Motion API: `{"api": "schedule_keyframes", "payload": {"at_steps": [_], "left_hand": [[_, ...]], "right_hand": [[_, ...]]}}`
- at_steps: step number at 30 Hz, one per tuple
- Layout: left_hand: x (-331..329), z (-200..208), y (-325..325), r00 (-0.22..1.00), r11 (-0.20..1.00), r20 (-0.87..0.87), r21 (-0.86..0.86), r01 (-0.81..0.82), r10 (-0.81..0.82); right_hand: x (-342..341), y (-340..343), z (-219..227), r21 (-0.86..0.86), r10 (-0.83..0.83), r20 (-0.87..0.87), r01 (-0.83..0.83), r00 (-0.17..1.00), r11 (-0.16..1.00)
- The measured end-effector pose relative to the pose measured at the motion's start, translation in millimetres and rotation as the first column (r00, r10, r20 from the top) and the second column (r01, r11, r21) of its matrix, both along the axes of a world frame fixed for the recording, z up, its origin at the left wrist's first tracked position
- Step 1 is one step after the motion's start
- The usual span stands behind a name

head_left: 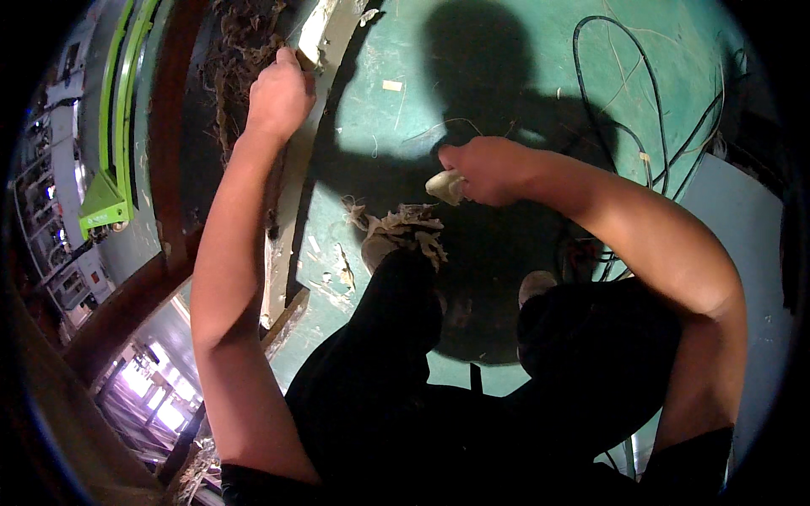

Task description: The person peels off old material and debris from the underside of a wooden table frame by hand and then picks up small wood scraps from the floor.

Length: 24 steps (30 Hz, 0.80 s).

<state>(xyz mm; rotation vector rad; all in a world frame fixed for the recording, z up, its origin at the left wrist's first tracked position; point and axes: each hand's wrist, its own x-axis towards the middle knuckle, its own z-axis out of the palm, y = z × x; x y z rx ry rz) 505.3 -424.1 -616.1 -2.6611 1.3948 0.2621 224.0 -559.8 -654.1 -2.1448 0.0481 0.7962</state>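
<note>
My left hand (283, 94) is closed at the upper left, by the edge of a pale beam (291, 190). Its fingertips are partly hidden, and what they grip I cannot make out. Torn brown fibrous material (236, 72) hangs along the beam's left side, next to that hand. Over the floor, my right hand (494, 171) is closed on a pale, soft-looking scrap (445, 187), apart from the beam. Just below it, a ragged clump of brown torn scraps (405, 226) lies over my left shoe.
The green floor (388, 51) carries small pale scraps (342, 274) and my shadow. Black cables (582, 67) loop at the upper right beside a light panel (734, 244). A bright green metal bracket (108, 198) stands left of a dark brown frame bar (173, 126).
</note>
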Motion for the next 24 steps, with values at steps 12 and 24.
{"api": "schedule_keyframes", "payload": {"at_steps": [12,24], "left_hand": [[55.4,-5.8,23.3,0.685,0.947,-0.728,-0.224,-0.231,-0.005],[7.8,-16.7,27.0,0.98,0.935,-0.201,-0.348,-0.071,0.0]], "right_hand": [[9.4,10.1,3.2,0.006,0.047,-0.039,-0.047,0.998,0.999],[12.1,15.5,5.0,0.013,0.006,-0.03,-0.006,1.0,1.0]]}}
